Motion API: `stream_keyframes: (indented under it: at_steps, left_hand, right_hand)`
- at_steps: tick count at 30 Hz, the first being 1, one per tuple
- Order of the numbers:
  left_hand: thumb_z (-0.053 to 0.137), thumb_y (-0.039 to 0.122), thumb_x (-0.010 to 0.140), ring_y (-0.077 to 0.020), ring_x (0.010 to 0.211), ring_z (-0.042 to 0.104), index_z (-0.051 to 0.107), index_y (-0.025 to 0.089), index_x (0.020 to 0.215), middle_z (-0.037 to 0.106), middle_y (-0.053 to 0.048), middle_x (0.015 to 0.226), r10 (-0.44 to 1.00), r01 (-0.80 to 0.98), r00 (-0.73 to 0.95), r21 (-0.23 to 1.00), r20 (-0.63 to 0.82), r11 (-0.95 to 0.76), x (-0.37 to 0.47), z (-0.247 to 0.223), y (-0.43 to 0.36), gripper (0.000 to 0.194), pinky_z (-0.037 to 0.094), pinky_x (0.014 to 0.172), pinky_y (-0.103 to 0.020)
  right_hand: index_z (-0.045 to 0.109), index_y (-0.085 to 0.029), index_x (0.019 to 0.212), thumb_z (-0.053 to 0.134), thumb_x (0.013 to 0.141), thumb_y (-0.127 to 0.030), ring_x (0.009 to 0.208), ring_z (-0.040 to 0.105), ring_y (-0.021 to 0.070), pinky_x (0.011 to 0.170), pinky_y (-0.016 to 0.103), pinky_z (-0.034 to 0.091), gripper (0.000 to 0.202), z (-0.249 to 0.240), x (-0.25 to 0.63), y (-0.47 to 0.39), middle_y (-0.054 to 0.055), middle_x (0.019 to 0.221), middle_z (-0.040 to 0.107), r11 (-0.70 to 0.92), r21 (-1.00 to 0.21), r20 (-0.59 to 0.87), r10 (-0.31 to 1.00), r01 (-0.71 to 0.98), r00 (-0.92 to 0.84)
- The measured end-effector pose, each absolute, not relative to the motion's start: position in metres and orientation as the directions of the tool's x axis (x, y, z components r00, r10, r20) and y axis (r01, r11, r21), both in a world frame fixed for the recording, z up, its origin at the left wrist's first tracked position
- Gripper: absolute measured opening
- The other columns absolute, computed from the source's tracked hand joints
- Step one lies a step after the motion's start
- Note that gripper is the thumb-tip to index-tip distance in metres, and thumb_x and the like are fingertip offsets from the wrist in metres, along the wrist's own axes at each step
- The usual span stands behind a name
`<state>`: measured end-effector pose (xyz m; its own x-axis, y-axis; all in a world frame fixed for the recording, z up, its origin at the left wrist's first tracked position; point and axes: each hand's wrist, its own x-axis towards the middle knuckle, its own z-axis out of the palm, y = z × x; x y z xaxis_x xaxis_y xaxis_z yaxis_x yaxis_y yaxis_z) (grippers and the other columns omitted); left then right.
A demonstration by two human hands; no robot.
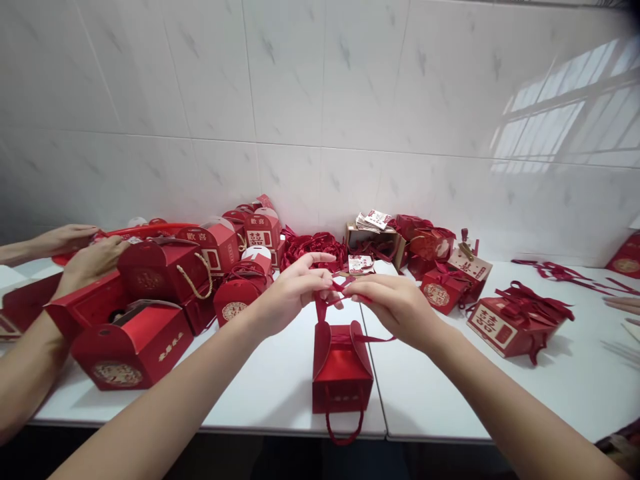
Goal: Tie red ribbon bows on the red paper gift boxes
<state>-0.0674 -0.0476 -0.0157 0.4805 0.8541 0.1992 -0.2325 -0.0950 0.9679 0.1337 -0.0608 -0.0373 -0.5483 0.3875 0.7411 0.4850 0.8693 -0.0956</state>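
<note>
Head view: the left hand [299, 287] pinches red ribbon [323, 311], fingers partly spread; the curled right hand [393, 305] grips it too, above a small red box [344, 367]. Tying seems in hand; tightening would call for even tension. Box contents are hidden; a carton [401, 253] apparently holds dark strips.

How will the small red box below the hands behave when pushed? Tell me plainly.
The red box should slide rather than roll, since its walls look flat. It is probably stiff but easily dented, as its panels look like folded card. The rope handle at its front forms a loose loop, so it would likely flop about.
</note>
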Motion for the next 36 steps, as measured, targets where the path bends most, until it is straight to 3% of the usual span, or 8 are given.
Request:
stream_keyframes:
  at_steps: [5,11,15,19,22,27,32,36]
  left_hand:
    - [0.057,0.025,0.084,-0.0149,0.069,0.061,0.040,0.018,0.121,0.061,0.002,0.070,0.843,-0.216,0.456,0.954,0.285,-0.206,-0.064,-0.018,-0.058,0.042,0.046,0.072,-0.031]
    - [0.058,0.027,0.082,-0.0143,0.074,0.057,0.045,0.023,0.120,0.061,0.001,0.079,0.724,0.314,0.158,0.660,0.672,-0.682,-0.068,-0.025,-0.071,0.040,0.042,0.076,-0.026]
    - [0.059,0.025,0.079,-0.0125,0.060,0.048,0.046,0.025,0.088,0.046,0.005,0.067,0.665,0.646,-0.005,0.510,0.747,-0.568,-0.105,-0.054,-0.075,0.015,0.040,0.065,-0.023]
    - [0.050,0.018,0.078,-0.0140,0.056,0.048,0.043,0.024,0.083,0.044,0.005,0.063,0.848,0.772,-0.040,0.555,0.529,-0.310,-0.155,-0.118,-0.080,0.011,0.037,0.058,-0.023]
    - [0.048,0.014,0.073,-0.0168,0.059,0.049,0.047,0.023,0.073,0.049,0.004,0.061,0.924,0.792,0.076,0.540,0.376,-0.285,-0.168,-0.156,-0.084,0.009,0.039,0.061,-0.027]
    - [0.053,0.025,0.079,-0.0222,0.087,0.055,0.050,0.022,0.079,0.057,-0.002,0.083,0.888,0.636,0.005,0.684,0.460,-0.358,-0.133,-0.154,-0.083,0.004,0.040,0.083,-0.034]
    - [0.053,0.025,0.079,-0.0174,0.086,0.052,0.046,0.021,0.082,0.048,-0.001,0.085,0.921,0.293,0.103,0.874,0.375,-0.388,-0.088,-0.131,-0.072,0.009,0.044,0.084,-0.031]
    - [0.053,0.019,0.075,-0.0127,0.073,0.045,0.040,0.022,0.081,0.041,0.002,0.083,0.937,0.286,0.181,0.896,0.299,-0.341,-0.071,-0.132,-0.066,0.014,0.043,0.068,-0.025]
  right_hand:
    - [0.068,-0.020,0.099,0.044,0.092,-0.013,0.086,0.068,0.0191,0.073,0.030,0.052,0.026,-0.047,0.133,-0.063,0.007,0.099,0.073,0.752,0.215,0.795,0.236,0.623,-0.558]
    - [0.066,-0.021,0.105,0.046,0.092,-0.019,0.097,0.065,0.0193,0.084,0.032,0.052,0.024,-0.055,0.131,-0.075,0.007,0.105,0.070,0.772,-0.240,0.906,0.396,0.588,-0.150]
    - [0.065,-0.020,0.071,0.050,0.090,-0.035,0.058,0.058,0.0174,0.056,0.030,0.046,0.029,-0.079,0.164,-0.090,0.003,0.065,0.064,0.503,-0.500,0.792,0.595,0.705,0.138]
    - [0.059,-0.021,0.060,0.049,0.086,-0.049,0.056,0.056,0.0201,0.051,0.031,0.042,0.040,-0.135,0.216,-0.098,0.003,0.057,0.059,0.202,-0.620,0.540,0.811,0.758,0.225]
    - [0.065,-0.020,0.069,0.048,0.083,-0.055,0.064,0.061,0.0241,0.052,0.033,0.046,0.041,-0.168,0.238,-0.097,0.006,0.067,0.064,0.077,-0.680,0.345,0.911,0.729,0.225]
    - [0.061,-0.017,0.112,0.043,0.087,-0.053,0.103,0.058,0.0278,0.085,0.042,0.047,0.047,-0.163,0.212,-0.088,0.013,0.108,0.063,0.169,-0.705,0.421,0.881,0.688,0.214]
    - [0.053,-0.021,0.122,0.028,0.095,-0.048,0.087,0.061,0.0217,0.084,0.039,0.046,0.046,-0.138,0.160,-0.087,0.006,0.088,0.064,0.285,-0.789,0.297,0.952,0.544,-0.067]
    - [0.039,-0.021,0.134,0.035,0.094,-0.044,0.072,0.057,0.0180,0.069,0.032,0.047,0.046,-0.134,0.133,-0.090,0.001,0.077,0.057,0.296,-0.819,0.230,0.954,0.492,-0.190]
